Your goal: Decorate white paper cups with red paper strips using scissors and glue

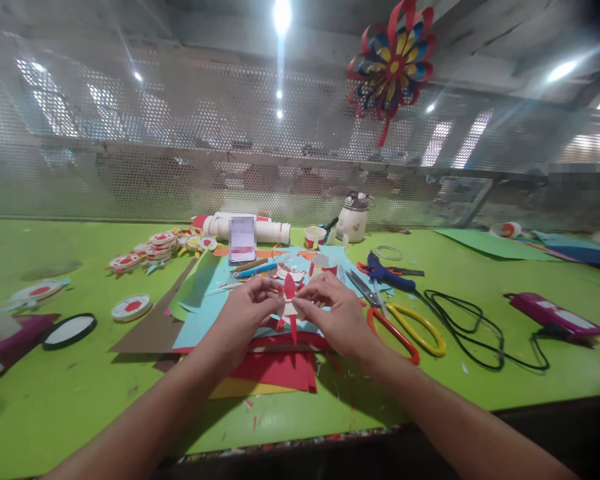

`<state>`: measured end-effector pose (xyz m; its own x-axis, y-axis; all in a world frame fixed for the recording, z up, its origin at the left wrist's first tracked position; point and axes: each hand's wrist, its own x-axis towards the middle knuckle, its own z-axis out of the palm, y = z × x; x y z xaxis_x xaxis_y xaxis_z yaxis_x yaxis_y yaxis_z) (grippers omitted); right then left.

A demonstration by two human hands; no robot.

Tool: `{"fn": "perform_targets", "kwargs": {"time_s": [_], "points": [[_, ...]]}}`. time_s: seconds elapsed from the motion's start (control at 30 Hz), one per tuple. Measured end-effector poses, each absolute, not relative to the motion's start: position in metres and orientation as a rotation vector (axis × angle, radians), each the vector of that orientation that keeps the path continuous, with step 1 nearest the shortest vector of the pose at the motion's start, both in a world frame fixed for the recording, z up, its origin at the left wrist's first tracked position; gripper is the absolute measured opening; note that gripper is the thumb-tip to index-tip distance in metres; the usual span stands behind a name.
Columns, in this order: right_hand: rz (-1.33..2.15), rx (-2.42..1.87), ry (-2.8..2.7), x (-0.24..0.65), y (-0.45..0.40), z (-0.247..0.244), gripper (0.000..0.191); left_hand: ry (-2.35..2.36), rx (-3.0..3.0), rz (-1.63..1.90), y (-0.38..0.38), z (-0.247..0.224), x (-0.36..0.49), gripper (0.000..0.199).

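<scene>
Between my two hands is a small paper craft piece (291, 308), white in the middle with red pointed petals above and below. My left hand (253, 310) pinches its left side with thumb and fingers. From the right, my right hand (333, 310) grips the other side, its thumb near the white middle. Both hands are over light blue paper sheets (205, 327), with red paper (280, 370) sticking out in front. Just beyond the fingers lie pens (257, 269) and a red and white paper cup (323, 265). My fingers partly hide the piece.
Scissors (403, 330) with red and yellow handles and a blue glue gun (387, 272) with a black cord lie right. Finished paper discs (160, 247) pile up left. A phone (243, 240) and a bottle (353, 217) stand behind. A purple power strip (555, 313) lies far right.
</scene>
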<state>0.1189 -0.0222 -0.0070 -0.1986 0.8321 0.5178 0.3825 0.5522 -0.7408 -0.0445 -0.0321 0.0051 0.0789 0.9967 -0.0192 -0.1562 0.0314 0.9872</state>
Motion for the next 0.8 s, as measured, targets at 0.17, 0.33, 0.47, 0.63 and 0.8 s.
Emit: {"fn": "perform_targets", "kwargs": {"time_s": [0.17, 0.33, 0.47, 0.63, 0.8], "points": [[0.505, -0.999, -1.822, 0.118, -0.0266, -0.0058, 0.006, 1.076, 1.128, 1.199, -0.0338, 0.0052, -0.0439, 0.025], [0.446, -0.973, -1.804, 0.1174, -0.029, -0.0061, 0.006, 1.041, 1.15, 1.185, -0.0334, 0.0028, -0.0446, 0.025], [0.421, -0.951, -1.777, 0.1167, -0.0296, -0.0083, 0.004, 1.025, 1.164, 1.187, -0.032, -0.0004, -0.045, 0.027], [0.441, -0.943, -1.723, 0.1153, -0.0309, -0.0084, 0.003, 1.049, 1.159, 1.195, -0.0312, -0.0015, -0.0445, 0.024], [0.52, -0.961, -1.675, 0.1185, -0.0298, -0.0079, 0.014, 1.061, 1.118, 1.221, -0.0313, 0.0008, -0.0445, 0.028]]}}
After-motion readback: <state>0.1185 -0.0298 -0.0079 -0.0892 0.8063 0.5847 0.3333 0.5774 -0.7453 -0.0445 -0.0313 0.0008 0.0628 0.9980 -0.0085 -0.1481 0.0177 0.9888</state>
